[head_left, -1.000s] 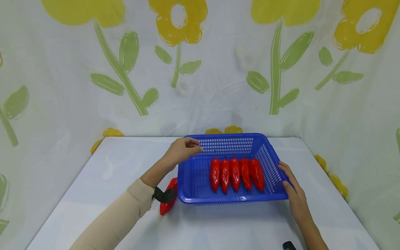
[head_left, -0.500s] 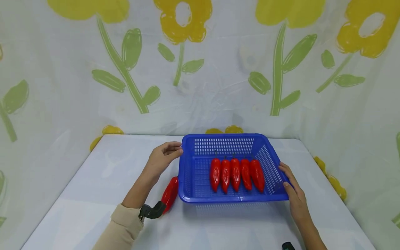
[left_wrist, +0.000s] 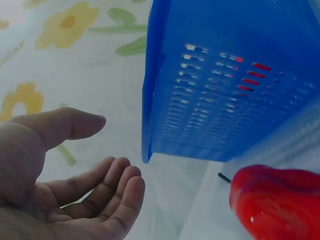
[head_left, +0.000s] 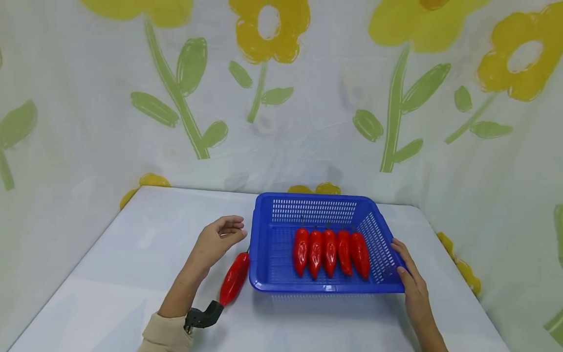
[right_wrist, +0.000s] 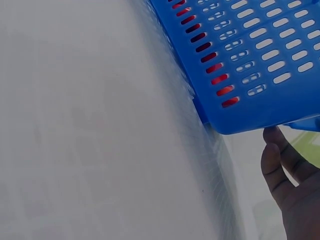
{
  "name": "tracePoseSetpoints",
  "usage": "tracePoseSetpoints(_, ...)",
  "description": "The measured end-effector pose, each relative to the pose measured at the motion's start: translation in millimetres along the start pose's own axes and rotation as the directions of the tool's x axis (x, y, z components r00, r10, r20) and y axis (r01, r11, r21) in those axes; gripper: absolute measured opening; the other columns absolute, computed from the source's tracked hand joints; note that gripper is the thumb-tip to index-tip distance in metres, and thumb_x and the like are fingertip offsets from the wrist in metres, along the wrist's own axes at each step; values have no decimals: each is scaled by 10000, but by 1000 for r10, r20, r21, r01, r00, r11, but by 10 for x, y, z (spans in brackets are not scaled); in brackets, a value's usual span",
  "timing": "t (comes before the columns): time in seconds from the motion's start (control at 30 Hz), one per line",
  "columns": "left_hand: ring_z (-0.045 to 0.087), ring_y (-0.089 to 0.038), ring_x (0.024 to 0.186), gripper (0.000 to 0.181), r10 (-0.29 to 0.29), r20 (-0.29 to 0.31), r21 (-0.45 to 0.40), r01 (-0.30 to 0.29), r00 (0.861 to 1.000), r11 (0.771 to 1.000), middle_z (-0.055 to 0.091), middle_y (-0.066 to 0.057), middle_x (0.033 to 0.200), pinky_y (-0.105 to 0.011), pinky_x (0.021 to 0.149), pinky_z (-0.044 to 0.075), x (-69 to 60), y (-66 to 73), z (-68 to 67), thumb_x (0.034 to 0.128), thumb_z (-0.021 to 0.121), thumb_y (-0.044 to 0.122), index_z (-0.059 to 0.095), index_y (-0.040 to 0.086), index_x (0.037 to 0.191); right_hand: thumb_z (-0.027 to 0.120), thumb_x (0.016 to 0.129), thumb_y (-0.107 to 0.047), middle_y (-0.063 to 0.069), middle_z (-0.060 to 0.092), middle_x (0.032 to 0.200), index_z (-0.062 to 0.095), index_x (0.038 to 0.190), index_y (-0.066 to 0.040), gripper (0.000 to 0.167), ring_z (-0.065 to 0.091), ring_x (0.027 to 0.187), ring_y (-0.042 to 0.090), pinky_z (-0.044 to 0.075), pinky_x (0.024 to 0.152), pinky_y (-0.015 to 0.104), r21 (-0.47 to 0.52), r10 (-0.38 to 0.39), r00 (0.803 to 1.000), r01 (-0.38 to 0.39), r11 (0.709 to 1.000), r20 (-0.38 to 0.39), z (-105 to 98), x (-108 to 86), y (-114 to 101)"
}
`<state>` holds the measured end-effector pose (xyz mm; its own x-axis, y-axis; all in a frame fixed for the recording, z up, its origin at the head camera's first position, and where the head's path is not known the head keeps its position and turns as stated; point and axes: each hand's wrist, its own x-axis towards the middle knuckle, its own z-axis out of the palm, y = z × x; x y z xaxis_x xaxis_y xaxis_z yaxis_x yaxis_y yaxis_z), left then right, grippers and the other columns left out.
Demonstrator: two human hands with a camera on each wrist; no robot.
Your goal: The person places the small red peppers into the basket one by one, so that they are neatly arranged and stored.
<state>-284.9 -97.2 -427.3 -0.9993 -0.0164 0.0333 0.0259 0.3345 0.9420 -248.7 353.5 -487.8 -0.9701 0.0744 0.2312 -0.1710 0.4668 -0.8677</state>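
A blue plastic basket (head_left: 281,287) stands on the table with several red chili peppers (head_left: 330,254) lying side by side in it, stems toward the back. My right hand (head_left: 413,278) grips the basket's right rim near the front corner; in the right wrist view its fingertips (right_wrist: 271,150) meet the rim. Left of the basket, my left hand (head_left: 218,242) is raised with loosely bent fingers and a gap to the thumb, holding nothing. Another red chili pepper (head_left: 234,278) lies on the table between that hand and the basket, its lower end partly behind the black wrist mount.
A white table (head_left: 145,254) carries everything. Behind it and at both sides hangs a pale curtain (head_left: 308,132) printed with yellow flowers. The black wrist mount (head_left: 204,315) on my left arm juts out close over the loose pepper.
My left hand has drawn back from over the basket's left rim, moving left and toward me, uncovering more of the loose pepper. My right hand stays on the rim.
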Motion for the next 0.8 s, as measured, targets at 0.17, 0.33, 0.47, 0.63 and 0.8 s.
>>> tracePoseSetpoints(0.17,636,-270,1089,459,-32,-17,123,34,999,992,672,-103,1176,-499,954,526,-23,-36,-24,902,732,274,624,54,1290,319,1086,-347,-116,236,1627,361,1557,-281,477,167,1498,115,165,1124,708,1,-10,1000,10,1000,-19,28,-44,10)
tracePoseSetpoints(0.33,647,-249,1024,484,-79,-21,225,81,997,971,686,-99,1124,-454,893,563,-59,-106,18,864,765,276,637,30,1261,293,1093,-306,-127,252,1622,373,1553,-261,470,173,1476,25,164,1196,380,-28,-41,999,41,999,-7,19,-35,13)
tracePoseSetpoints(0.47,653,-250,1000,483,-80,20,309,70,997,949,687,-118,1105,-435,843,585,-78,-140,64,837,786,260,647,12,1227,288,1094,-284,-111,250,1626,371,1555,-254,469,169,1475,20,164,1142,230,-39,-71,997,71,997,3,0,-15,15)
tracePoseSetpoints(0.63,661,-256,963,466,-93,90,372,53,992,927,677,-128,1060,-409,784,601,-94,-168,79,819,803,206,650,-13,1200,296,1095,-237,-69,255,1631,373,1554,-218,466,171,1485,47,171,1122,166,-16,-115,993,115,993,8,-12,-11,22)
tracePoseSetpoints(0.8,652,-259,955,489,-143,113,412,85,983,907,660,-113,1038,-413,768,602,-119,-171,44,795,819,204,646,-11,1199,302,1093,-221,-70,254,1631,376,1553,-209,466,168,1486,48,168,1131,170,-1,-108,994,108,994,6,9,-40,19)
